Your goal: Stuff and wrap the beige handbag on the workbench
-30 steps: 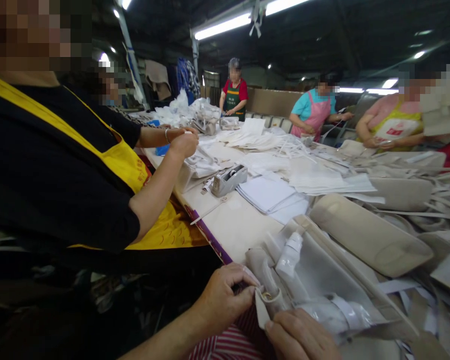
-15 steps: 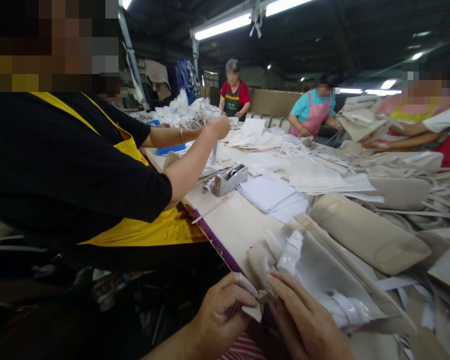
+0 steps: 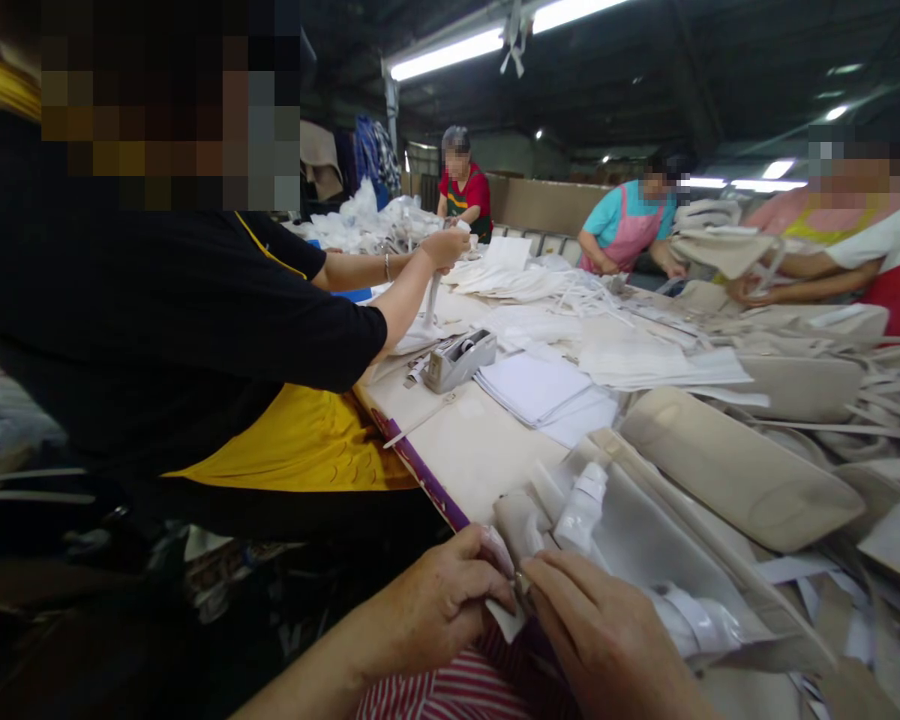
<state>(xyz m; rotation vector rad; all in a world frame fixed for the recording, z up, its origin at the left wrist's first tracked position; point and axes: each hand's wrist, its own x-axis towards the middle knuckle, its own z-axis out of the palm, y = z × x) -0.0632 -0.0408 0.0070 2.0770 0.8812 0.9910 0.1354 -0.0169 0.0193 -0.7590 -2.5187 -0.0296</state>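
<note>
My left hand [image 3: 442,600] and my right hand [image 3: 607,640] meet at the near table edge, both pinching the corner of a beige cloth bag [image 3: 645,545]. A small white tab [image 3: 507,622] of that corner sticks out below my left fingers. White plastic-wrapped straps [image 3: 581,505] lie across the bag just beyond my hands. What sits between the fingertips is too small to make out.
A person in a black shirt and yellow apron [image 3: 195,340] stands close on the left, lifting a strip. A tape dispenser [image 3: 459,360], a stack of white sheets [image 3: 540,390] and more beige bags [image 3: 735,470] cover the table. Several other people work at the far side.
My right hand has moved up beside my left onto the bag's corner. The person on the left has raised their arm and leaned in further.
</note>
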